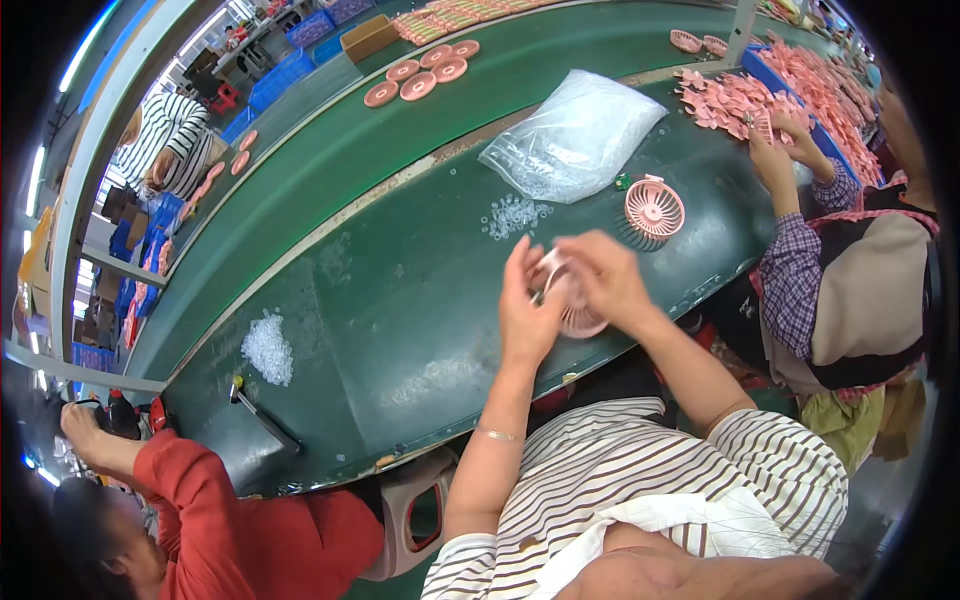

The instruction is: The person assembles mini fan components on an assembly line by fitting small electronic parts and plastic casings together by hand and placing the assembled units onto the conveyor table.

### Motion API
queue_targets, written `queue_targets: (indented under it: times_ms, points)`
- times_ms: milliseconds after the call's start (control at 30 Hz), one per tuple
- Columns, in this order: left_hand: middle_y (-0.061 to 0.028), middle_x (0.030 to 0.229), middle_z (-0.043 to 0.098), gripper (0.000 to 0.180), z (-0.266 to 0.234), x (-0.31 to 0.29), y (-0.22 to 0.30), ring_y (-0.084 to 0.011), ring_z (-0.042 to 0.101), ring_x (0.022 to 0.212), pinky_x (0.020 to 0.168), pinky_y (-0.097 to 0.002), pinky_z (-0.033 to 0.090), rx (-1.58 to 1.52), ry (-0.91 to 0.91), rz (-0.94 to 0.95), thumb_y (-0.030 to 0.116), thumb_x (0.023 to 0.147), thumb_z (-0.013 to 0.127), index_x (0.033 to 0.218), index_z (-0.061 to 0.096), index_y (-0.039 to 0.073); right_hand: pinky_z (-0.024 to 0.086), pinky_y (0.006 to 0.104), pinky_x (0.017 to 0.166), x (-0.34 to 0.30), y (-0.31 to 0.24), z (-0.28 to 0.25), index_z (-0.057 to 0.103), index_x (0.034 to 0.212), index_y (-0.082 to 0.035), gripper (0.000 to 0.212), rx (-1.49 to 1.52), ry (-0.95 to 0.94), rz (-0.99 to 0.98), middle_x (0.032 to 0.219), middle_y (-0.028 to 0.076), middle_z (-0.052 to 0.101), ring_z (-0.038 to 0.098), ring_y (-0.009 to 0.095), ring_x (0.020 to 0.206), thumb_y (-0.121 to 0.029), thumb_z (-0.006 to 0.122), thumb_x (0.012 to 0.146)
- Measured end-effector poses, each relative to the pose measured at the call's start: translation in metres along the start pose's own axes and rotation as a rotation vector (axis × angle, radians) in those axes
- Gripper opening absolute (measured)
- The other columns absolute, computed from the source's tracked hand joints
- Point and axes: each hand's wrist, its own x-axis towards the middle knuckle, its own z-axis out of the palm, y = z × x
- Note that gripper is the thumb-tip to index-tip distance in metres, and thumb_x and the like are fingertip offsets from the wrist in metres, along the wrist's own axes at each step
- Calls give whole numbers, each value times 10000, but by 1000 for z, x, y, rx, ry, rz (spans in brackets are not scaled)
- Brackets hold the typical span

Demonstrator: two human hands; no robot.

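Between my two hands, near the front edge of the green table, is a round pink fan housing (pixel 582 320) with a slatted grille, partly covered by fingers and smeared by motion. My left hand (pixel 530 308) is closed on its left side. From the right, my right hand (pixel 612 282) grips its upper part with bent fingers. Some small dark detail shows by my left fingertips, too blurred to name. Just beyond my hands lies a loose scatter of small clear rings (pixel 515 216). A second pink fan housing (pixel 655 210) rests to the right, a small green circuit board (pixel 623 182) at its edge.
A clear bag of small parts (pixel 580 135) lies behind. Left are a heap of clear pieces (pixel 268 350) and a hammer-like tool (pixel 264 415). Pink discs (pixel 418 86) sit on the conveyor (pixel 330 165). A red-sleeved person (pixel 240 510) sits left; another works right beside pink parts (pixel 735 100).
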Motion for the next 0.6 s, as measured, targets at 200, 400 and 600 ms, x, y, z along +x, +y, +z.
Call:
queue_targets:
  times_ms: [200,400,600]
  points:
    - [-154,1226,511,520,10,-4,4,-284,504,1146,944,-363,418,604,26,279,151,778,690,1245,493,33,408,427,906,35,51,-82,579,1099,15,345,-652,348,-168,1029,173,593,537,359,991,21,544,755]
    - [-120,1087,579,332,-33,-44,-1,-215,586,900,778,-313,484,539,273,152,28,811,608,1140,563,28,480,364,758,51,-133,-61,568,1037,-61,190,836,-208,-152,1002,124,586,639,264,841,-209,513,931]
    - [-118,1028,598,302,-17,-48,7,-186,601,826,750,-295,494,536,279,128,-12,796,585,1098,582,11,391,325,759,38,-200,-85,409,1105,-149,178,1525,-510,-283,1030,101,486,667,320,826,-281,385,987]
